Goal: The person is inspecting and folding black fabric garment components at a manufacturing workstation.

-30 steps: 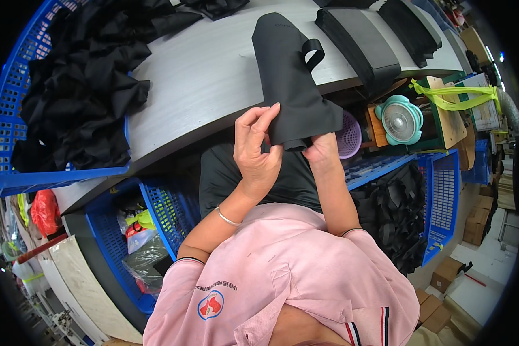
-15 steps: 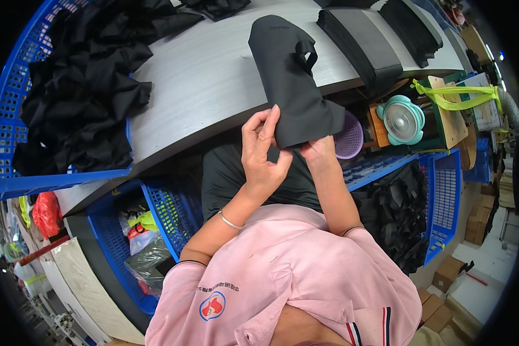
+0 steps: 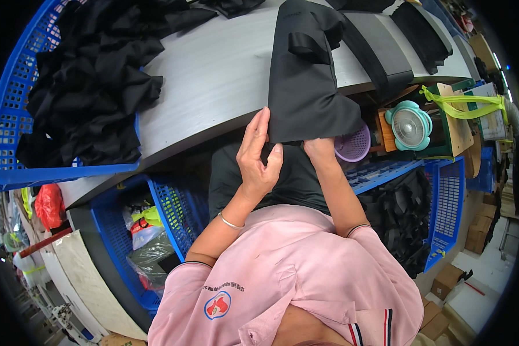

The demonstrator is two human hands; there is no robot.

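Head view: a person in a pink shirt works at a grey table, seen from above.
Left hand: centre of frame, fingers mostly extended, thumb and fingertips pinching the lower left edge of a black fabric piece.
Right hand: just right of the left hand, closed on the lower right edge of the same piece.
Fabric piece: upper centre, lying up across the table edge, a strap loop near its top.
Change: compared with a second ago, the piece lies farther up onto the table and the left hand has opened out along its edge; in my judgement it is being spread flat.
Surroundings: blue basket of black cloth at upper left; purple basket and small teal fan at right.
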